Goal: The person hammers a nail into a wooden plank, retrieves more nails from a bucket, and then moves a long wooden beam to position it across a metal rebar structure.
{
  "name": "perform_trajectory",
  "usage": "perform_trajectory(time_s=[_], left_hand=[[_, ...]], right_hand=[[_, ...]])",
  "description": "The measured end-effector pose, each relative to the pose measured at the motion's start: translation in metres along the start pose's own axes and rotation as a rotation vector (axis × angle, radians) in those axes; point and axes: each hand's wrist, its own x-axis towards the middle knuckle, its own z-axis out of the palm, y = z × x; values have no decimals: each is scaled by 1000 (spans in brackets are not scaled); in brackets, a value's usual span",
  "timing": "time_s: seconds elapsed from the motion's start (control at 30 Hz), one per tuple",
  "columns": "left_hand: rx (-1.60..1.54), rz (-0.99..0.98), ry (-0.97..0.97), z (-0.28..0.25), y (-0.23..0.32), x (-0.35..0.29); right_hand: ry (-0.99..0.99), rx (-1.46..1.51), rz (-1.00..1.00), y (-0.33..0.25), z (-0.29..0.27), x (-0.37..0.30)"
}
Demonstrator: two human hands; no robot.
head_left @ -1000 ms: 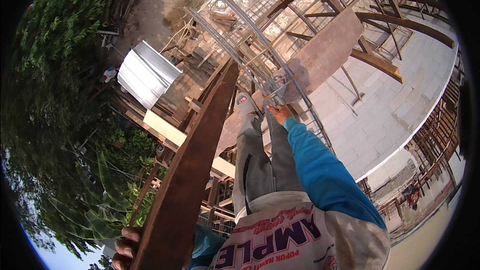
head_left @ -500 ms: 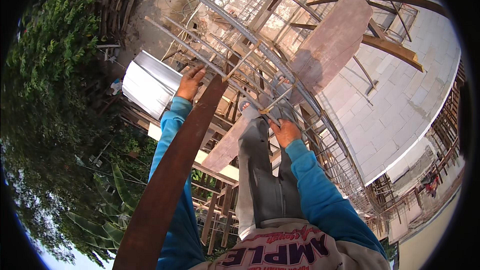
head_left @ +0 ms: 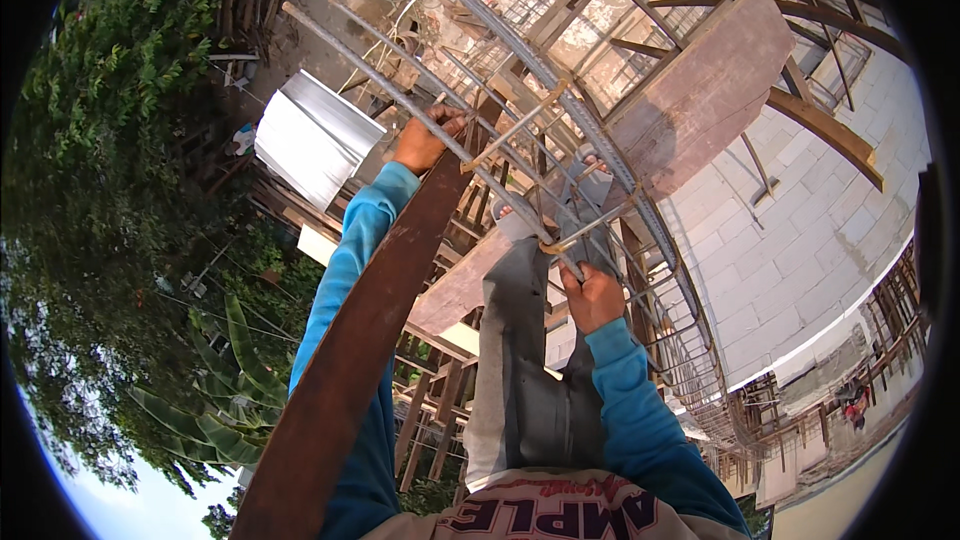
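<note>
A rebar cage (head_left: 545,70) of long steel bars tied with rectangular stirrups slants across the middle in front of me. My left hand (head_left: 422,143) is at the nearest long bar (head_left: 385,90), beside a brown beam, with its fingertips pinched together behind the bar. What they pinch is hidden. My right hand (head_left: 597,298) is closed just below the corner of a stirrup (head_left: 590,228). Something small and dark shows at its fingers, too small to name. The long brown beam (head_left: 350,360) runs from the lower left, over my left forearm, up to the cage.
A wide plank (head_left: 700,90) lies under my feet, high on timber scaffolding (head_left: 440,410). To the right stands a pale block wall (head_left: 790,270) with timbers above it. A corrugated metal sheet (head_left: 310,140) and trees (head_left: 110,140) are at the left.
My left hand has moved up and right along the bar, its fingers now pinched together. The right hand has shifted slightly down and right in view, and the whole view has shifted.
</note>
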Motion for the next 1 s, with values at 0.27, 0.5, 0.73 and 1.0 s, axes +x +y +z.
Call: perform_trajectory(time_s=[0.27, 0.5, 0.73, 1.0], left_hand=[[-222, -96, -70, -4, 18, 10], [86, 45, -181, -10, 30, 26], [729, 463, -219, -19, 43, 43], [1257, 428, 287, 6, 70, 61]], right_hand=[[80, -118, -32, 5, 8, 2], [91, -181, -29, 3, 7, 1], [122, -141, -57, 5, 10, 2], [147, -162, -36, -2, 9, 1]])
